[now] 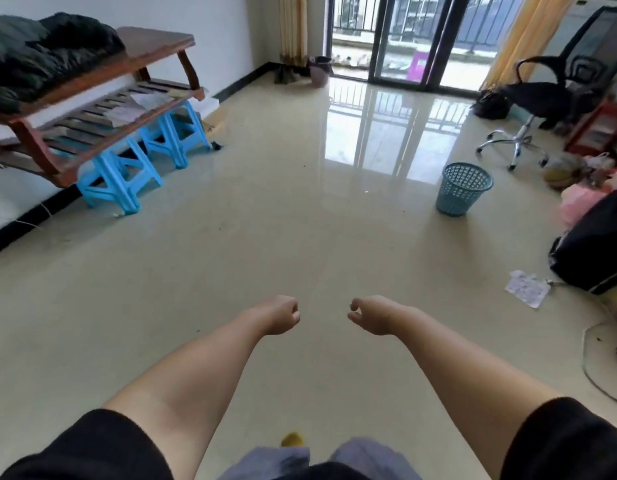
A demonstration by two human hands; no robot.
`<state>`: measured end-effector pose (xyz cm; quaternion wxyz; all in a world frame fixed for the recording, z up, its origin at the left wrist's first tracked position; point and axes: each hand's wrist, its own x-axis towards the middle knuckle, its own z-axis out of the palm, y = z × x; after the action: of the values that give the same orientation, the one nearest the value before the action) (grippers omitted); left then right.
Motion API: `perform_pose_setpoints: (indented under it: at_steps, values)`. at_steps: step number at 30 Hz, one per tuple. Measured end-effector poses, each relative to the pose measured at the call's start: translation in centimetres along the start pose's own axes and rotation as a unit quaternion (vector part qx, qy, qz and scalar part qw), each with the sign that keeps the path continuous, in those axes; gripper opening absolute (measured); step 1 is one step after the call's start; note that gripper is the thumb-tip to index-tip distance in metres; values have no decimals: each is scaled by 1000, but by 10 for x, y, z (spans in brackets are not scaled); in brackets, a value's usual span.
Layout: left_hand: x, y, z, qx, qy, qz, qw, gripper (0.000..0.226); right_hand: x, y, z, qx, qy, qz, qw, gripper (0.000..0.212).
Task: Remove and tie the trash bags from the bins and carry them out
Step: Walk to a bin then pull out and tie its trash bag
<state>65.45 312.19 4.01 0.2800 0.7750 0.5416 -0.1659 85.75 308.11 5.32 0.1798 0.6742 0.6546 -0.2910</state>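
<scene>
Holding nothing, my left hand [281,315] and right hand [369,315] hang with fingers curled over the bare floor [300,220]. Well ahead to my right stands the blue mesh bin [463,188]; the crumpled paper's [527,288] print is too blurred to read.
</scene>
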Motion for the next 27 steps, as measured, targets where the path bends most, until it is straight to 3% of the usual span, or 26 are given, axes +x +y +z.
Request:
perform_pose_setpoints:
  at_steps: [7, 19, 27]
  values:
    - [139, 7, -86, 7, -13, 18, 1000, 34, 125, 35, -102, -23, -17, 1, 1000, 48]
    - [399, 68, -271, -15, 25, 4, 1000, 35, 350, 166, -314, -58, -24, 10, 998, 48]
    - [568, 55, -368, -1, 5, -3, 1000, 35, 504, 193, -419, -55, -39, -5, 998, 48]
